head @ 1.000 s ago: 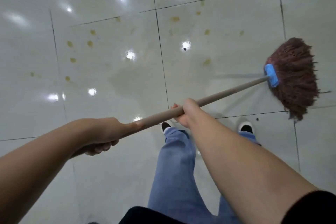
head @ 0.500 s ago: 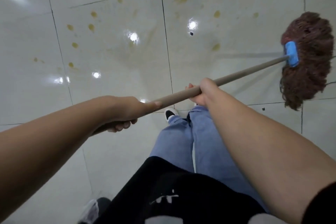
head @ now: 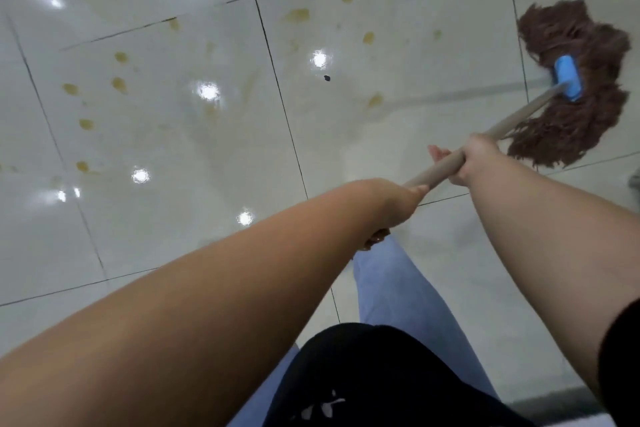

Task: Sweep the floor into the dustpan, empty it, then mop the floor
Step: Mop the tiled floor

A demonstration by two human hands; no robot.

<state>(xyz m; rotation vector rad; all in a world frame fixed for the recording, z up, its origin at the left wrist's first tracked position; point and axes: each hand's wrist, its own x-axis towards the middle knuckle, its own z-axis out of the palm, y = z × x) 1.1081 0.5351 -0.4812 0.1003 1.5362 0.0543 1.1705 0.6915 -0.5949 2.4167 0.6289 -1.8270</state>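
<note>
Wooden handle: the pale mop handle runs from the lower hand up toward two o'clock, and both hands are clamped on it.
Change: since a moment ago the two hands have drawn much closer together along the handle, and the mop head has swung further out and up toward two o'clock; the handle now stands steeper across the view.
Mop against hands: the mop head lies on the floor just beyond the right hand, at about one to two o'clock from it; the left hand sits lower on the handle, at about eight o'clock from the right one.
Left hand: the left hand is wrapped round the near end of the handle, fingers curled underneath, thumb lying along the wood.
Right hand: the right hand grips the handle higher up, fingers closed round it, fingertips showing on the far side.
Clamp: a blue clamp joins the handle to the reddish-brown strands, which fan out flat on the tiles.
Floor: glossy white floor tiles with dark grout lines, shining with ceiling-light glare.
Stains: yellowish-brown stains are scattered from ten to twelve o'clock of the hands, and a small dark speck lies among them.
Person: blue trousers and a black top fill the six o'clock edge.
</note>
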